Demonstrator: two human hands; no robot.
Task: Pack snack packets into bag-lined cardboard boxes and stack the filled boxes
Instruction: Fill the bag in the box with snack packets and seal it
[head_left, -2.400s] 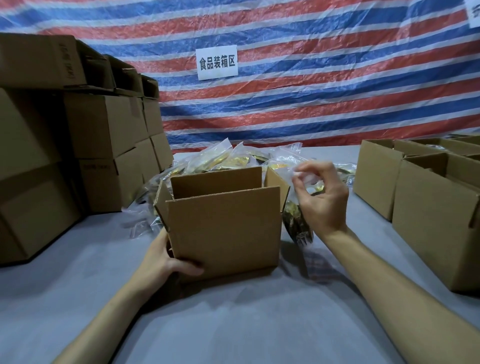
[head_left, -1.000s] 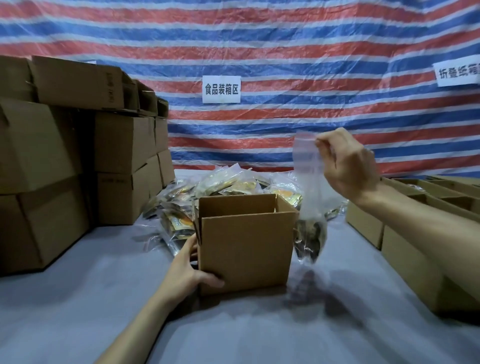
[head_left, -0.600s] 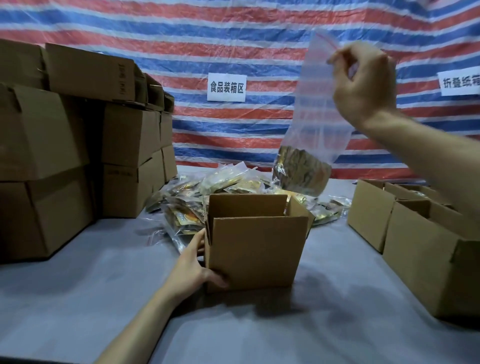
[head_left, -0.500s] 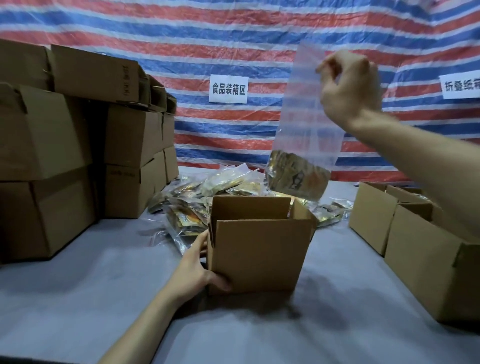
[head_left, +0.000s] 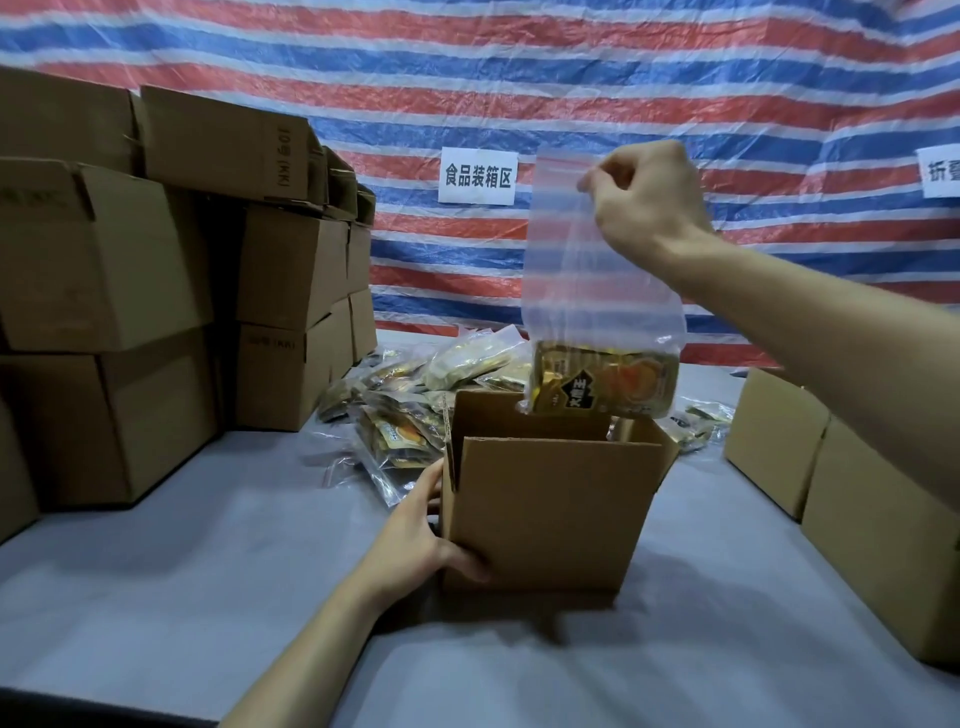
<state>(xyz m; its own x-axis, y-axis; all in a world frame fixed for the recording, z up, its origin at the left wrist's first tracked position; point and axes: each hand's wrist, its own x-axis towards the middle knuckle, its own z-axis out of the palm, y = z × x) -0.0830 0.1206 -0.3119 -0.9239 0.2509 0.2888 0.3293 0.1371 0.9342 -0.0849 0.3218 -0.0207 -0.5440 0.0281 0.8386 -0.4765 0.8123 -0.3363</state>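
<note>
One red, white and blue striped tarpaulin (head_left: 623, 78) fills the background beyond both hands. A grey cloth-covered table (head_left: 182, 571) lies under them. To the outside of the left hand (head_left: 410, 545) rises a stack of closed brown cardboard boxes (head_left: 104, 260); beneath the right forearm, well apart from the right hand (head_left: 644, 202), stand further brown cardboard boxes (head_left: 872, 545). Between the hands stands an open brown cardboard box (head_left: 545, 509), flaps upright. The left hand grips its lower left corner, thumb across the front face, fingers along the side wall. The right hand pinches the top edge of a clear plastic zip bag (head_left: 571, 270) between thumb and curled fingers. The bag hangs below that hand, its bottom at the box's open top and holding yellow snack packets (head_left: 602, 384). Beyond the left hand lies a loose pile of bagged yellow packets (head_left: 405, 410). A small white paper sign with black characters (head_left: 477, 175) hangs on the tarpaulin, level with the right hand and to its left.
</note>
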